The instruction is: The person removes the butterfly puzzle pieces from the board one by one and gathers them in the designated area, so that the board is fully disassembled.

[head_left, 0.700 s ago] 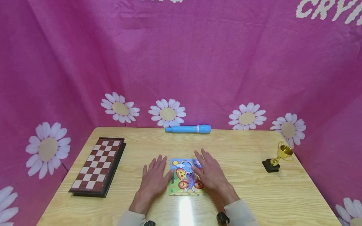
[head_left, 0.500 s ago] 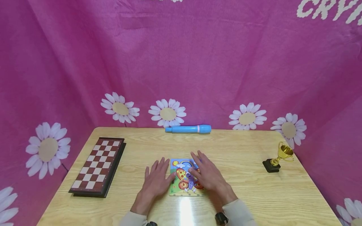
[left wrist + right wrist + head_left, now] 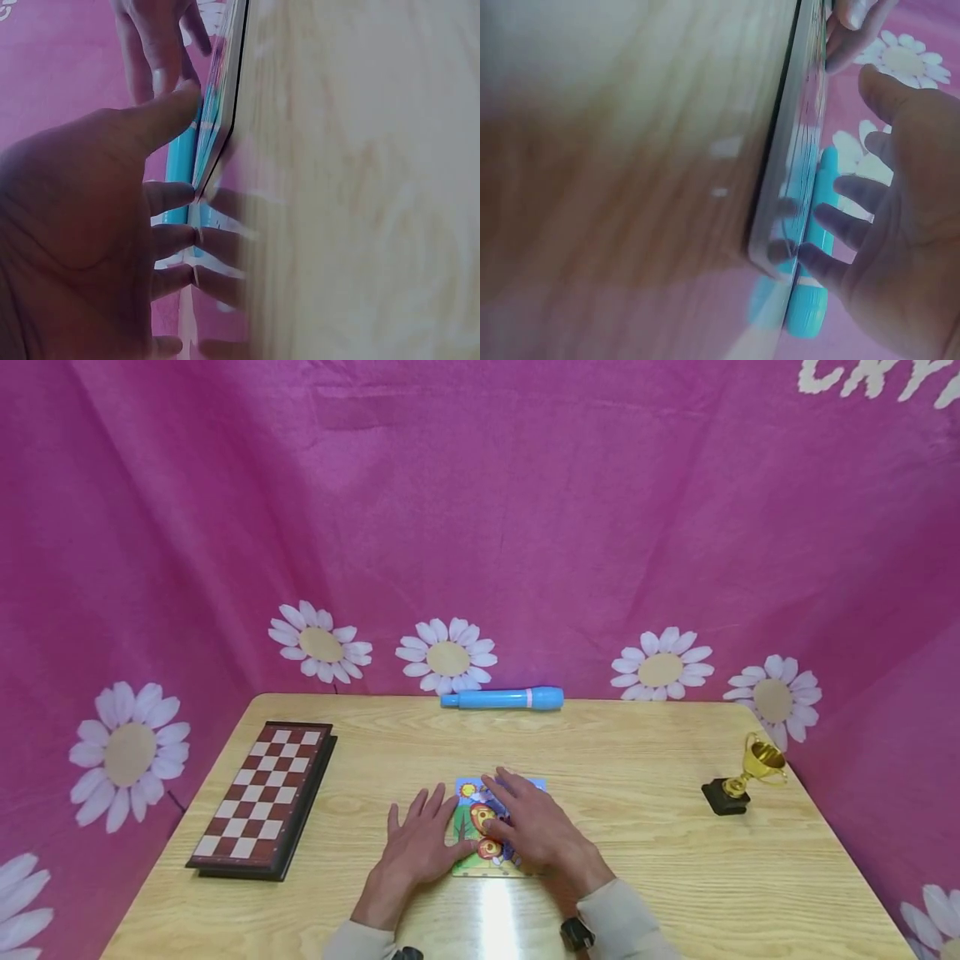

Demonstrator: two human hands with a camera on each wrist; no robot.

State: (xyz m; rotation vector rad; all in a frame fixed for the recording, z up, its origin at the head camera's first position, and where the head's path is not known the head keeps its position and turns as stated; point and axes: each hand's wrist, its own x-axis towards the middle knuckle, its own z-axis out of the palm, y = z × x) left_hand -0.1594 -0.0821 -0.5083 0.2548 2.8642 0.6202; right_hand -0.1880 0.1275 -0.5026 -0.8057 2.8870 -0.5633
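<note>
A square picture puzzle board (image 3: 478, 814) with a cartoon butterfly and a sun lies flat on the wooden table. My left hand (image 3: 420, 852) rests at its left side, fingers spread on the table and the thumb reaching over the board's lower left part. Over the right half of the board is my right hand (image 3: 543, 831), its fingers extended and hiding much of the butterfly. In the left wrist view the thumb overlaps the face of the board (image 3: 229, 90) near its edge. The right wrist view has relaxed fingers beside the board (image 3: 787, 165), one fingertip close to its corner.
A folded chessboard (image 3: 262, 797) lies at the left of the table (image 3: 630, 760). A blue tube-shaped object with a pink band (image 3: 498, 698) lies along the back edge. To the right stands a small gold trophy cup (image 3: 753, 768) on a black base. A pink flowered cloth (image 3: 540, 527) hangs behind.
My right hand has moved left, farther over the puzzle board. My left hand has shifted slightly right and its thumb now lies lower over the board. The head view has tilted slightly.
</note>
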